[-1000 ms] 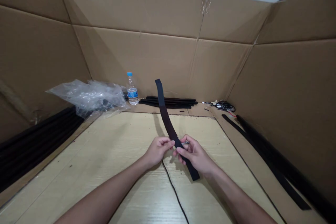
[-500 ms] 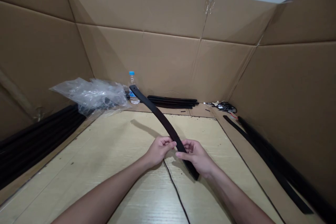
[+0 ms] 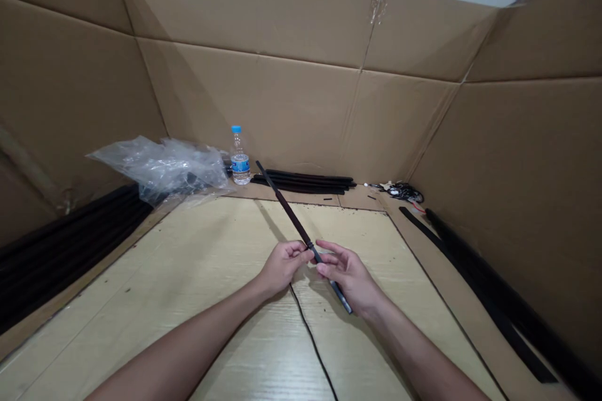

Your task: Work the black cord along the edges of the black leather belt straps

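Note:
A long black strip (image 3: 294, 220), seen edge-on, slants from far left to near right above the board. Its middle part looks dark brown and wrapped, with a small ridge near my fingers. My left hand (image 3: 286, 268) pinches the strip at that ridge. From beneath this hand a thin dark cord (image 3: 308, 326) runs down toward me; its upper end is hidden by the fingers. Below the ridge, my right hand (image 3: 348, 276) holds the strip's near part between thumb and fingers, its index finger stretched out.
A pale wooden board (image 3: 211, 250) lies below, walled by cardboard (image 3: 244, 100). Along the back are a water bottle (image 3: 241, 166), a clear plastic bag (image 3: 164, 166), a pile of black strips (image 3: 310, 182) and tangled cords (image 3: 404, 191). More black strips (image 3: 70, 244) line the left side; others (image 3: 480, 282) the right.
The strip has turned about its length, from its broad face to its narrow edge. My right index finger has lifted and straightened. The left hand has barely moved.

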{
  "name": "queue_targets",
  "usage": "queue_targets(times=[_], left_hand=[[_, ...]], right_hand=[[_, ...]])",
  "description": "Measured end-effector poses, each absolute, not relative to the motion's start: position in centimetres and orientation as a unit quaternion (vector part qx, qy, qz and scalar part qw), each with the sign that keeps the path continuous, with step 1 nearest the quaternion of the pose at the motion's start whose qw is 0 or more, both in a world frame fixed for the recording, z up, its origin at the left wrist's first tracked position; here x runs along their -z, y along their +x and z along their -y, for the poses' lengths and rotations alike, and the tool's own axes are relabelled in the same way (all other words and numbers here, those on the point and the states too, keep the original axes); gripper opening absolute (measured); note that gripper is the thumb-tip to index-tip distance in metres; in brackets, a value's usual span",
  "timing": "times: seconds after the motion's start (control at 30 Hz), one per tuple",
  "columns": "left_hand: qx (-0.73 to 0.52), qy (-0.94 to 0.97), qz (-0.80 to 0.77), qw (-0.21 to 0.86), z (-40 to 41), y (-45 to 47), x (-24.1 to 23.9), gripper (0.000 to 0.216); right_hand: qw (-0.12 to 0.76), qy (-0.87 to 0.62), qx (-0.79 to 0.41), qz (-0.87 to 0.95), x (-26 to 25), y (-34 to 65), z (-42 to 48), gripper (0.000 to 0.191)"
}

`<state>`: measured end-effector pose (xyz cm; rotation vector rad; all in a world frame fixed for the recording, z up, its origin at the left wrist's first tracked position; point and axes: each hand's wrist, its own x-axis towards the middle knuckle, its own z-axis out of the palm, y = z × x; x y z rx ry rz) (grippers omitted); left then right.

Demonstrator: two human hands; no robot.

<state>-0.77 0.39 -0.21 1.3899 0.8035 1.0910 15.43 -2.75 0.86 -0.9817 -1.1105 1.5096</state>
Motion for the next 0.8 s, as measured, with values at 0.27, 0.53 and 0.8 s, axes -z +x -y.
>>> queue_targets(times=[0.27, 0.53, 0.8], left_hand=[[-0.448, 0.608, -0.334, 0.564, 0.0, -0.7, -0.3, 0.041], [-0.437, 0.583, -0.334, 0.598, 0.2, -0.9, -0.4, 0.035], [-0.455, 0.579, -0.343, 0.583, -0.2, -0.8, -0.2, 0.034]], right_hand=[[0.455, -0.412, -0.595, 0.519, -1.2, 15.4, 3.1, 0.04], [0.456, -0.382, -0.624, 0.507, -1.9, 15.3, 3.2, 0.035], [0.491, -0.413, -0.601, 0.477, -1.9, 15.4, 3.1, 0.035]])
